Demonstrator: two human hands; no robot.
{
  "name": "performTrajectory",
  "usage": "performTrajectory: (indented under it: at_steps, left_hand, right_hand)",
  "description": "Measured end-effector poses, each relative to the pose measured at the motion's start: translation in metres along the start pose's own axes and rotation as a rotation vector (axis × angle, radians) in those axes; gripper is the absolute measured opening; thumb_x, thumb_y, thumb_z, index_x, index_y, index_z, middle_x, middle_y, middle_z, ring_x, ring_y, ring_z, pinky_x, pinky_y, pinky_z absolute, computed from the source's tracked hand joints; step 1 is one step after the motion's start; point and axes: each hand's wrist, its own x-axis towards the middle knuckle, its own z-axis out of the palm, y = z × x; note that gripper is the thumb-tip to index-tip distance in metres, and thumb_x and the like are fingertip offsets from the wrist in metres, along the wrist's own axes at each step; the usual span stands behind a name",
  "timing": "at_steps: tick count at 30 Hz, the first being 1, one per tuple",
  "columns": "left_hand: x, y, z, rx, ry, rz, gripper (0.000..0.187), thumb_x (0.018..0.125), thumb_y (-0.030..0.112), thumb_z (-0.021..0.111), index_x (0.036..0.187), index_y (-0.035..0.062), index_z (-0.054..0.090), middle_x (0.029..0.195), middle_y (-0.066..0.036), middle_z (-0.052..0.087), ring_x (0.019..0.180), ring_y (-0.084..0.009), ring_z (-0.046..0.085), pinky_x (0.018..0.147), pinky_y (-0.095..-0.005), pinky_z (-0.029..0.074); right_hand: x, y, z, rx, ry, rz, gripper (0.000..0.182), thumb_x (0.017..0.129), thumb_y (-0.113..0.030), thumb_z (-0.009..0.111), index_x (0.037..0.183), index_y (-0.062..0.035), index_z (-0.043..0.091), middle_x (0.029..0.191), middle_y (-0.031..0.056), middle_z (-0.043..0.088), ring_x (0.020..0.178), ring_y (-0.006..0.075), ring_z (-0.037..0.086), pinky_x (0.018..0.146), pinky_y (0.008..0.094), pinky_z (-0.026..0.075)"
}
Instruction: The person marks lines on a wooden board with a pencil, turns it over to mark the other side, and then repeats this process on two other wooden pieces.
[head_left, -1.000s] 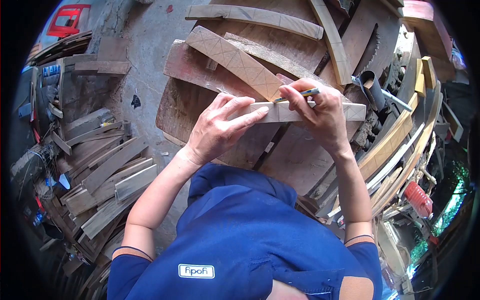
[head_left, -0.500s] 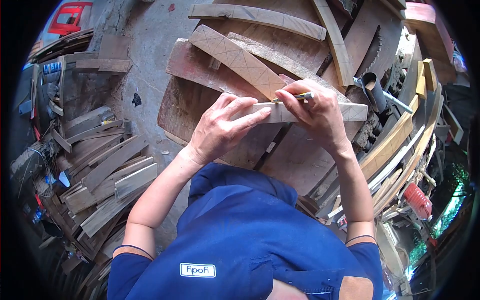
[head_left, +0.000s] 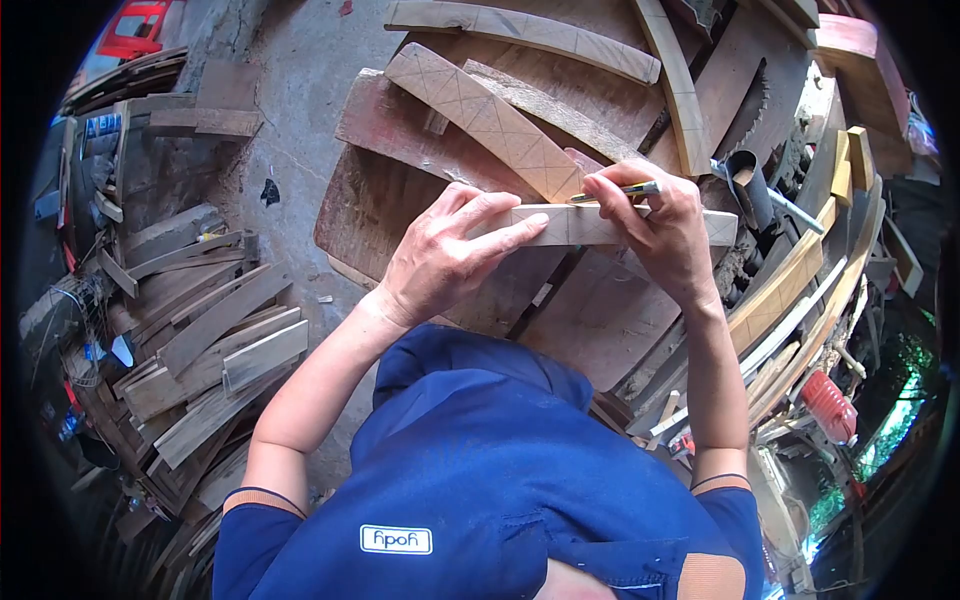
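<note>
The left hand [head_left: 440,255] is pinching the end of the wooden strip [head_left: 590,226], seemingly steadying it. The right hand [head_left: 655,215] is gripping a pencil [head_left: 632,190] low, apparently for control, over its upper edge.

Scrap boards [head_left: 222,345] lie heaped on the concrete floor [head_left: 300,100] to my left. A red plastic container [head_left: 829,406] sits at my right, and a toothed saw blade [head_left: 752,112] lies beyond the bench.

We wear a short-sleeved blue shirt [head_left: 450,440] with orange sleeve bands [head_left: 263,499], a white-bordered "yody" label [head_left: 396,540] and a rounded orange panel [head_left: 712,578].
</note>
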Motion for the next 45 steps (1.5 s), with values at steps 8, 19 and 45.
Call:
performTrajectory:
  at_steps: [8,19,45]
  left_hand:
    - [0.003,0.001,-0.003,0.03,-0.01,0.022,0.047,0.084,0.011,0.076,0.129,0.0249,0.072,0.121,-0.007,0.066,0.104,-0.0269,0.063,0.092,-0.0384,0.058]
    - [0.001,0.0,-0.002,0.003,-0.019,-0.005,0.053,0.081,0.005,0.079,0.13,0.0254,0.073,0.125,-0.006,0.065,0.104,-0.0281,0.062,0.092,-0.0407,0.058]
    - [0.004,0.0,-0.004,0.024,-0.023,0.035,0.052,0.082,0.01,0.076,0.132,0.0236,0.071,0.121,-0.006,0.064,0.103,-0.0276,0.061,0.093,-0.0392,0.057]
  right_hand:
    - [0.007,0.005,0.019,-0.135,0.064,-0.352,0.014,0.094,-0.018,0.076,0.094,-0.0039,0.073,0.087,0.0124,0.072,0.085,0.0278,0.072,0.076,0.0389,0.057]
    - [-0.001,0.003,0.003,-0.091,0.063,-0.227,0.014,0.093,-0.016,0.075,0.096,-0.003,0.074,0.09,0.0118,0.073,0.084,0.0278,0.072,0.076,0.0389,0.057]
    - [-0.004,0.012,-0.013,-0.182,0.098,-0.264,0.019,0.097,-0.02,0.072,0.091,-0.0019,0.07,0.083,0.0124,0.071,0.075,0.0269,0.07,0.071,0.0377,0.058]
